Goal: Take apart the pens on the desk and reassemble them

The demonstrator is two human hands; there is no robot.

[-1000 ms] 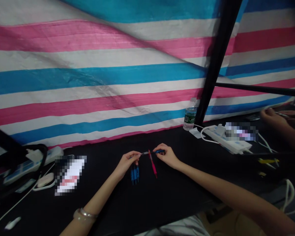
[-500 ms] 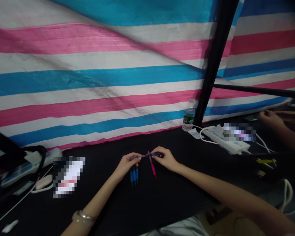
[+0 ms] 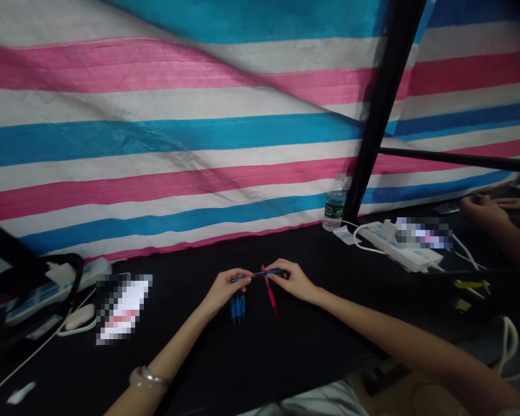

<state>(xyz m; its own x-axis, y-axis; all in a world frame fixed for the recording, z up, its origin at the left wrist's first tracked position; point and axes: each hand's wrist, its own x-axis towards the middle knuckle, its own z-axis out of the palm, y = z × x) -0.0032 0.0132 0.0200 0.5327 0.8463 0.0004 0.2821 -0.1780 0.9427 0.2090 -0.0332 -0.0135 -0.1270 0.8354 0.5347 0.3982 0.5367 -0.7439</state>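
Observation:
Above the black table, my left hand [image 3: 229, 287] pinches one end of a blue pen [image 3: 275, 271]. My right hand [image 3: 292, 278] grips the other end between thumb and fingers. A thin, paler stretch of the pen shows between the two hands; whether its parts are joined there I cannot tell. A pink pen [image 3: 270, 294] lies on the table below the gap, its upper end partly behind the held pen and my right fingers. Several blue pens [image 3: 238, 309] lie side by side just below my left hand, their upper ends hidden by it.
A water bottle [image 3: 334, 205] stands at the back by a black post [image 3: 379, 110]. White power strips [image 3: 405, 248] with cables sit on both sides. A blurred-out phone-like object [image 3: 123, 312] lies at left. Another person's hands [image 3: 487, 211] are at far right. A striped sheet [image 3: 177, 133] hangs behind.
Both hands keep their hold on the blue pen, with only a slight shift of the fingers. The whole view has moved a little. The pens on the table stay where they were.

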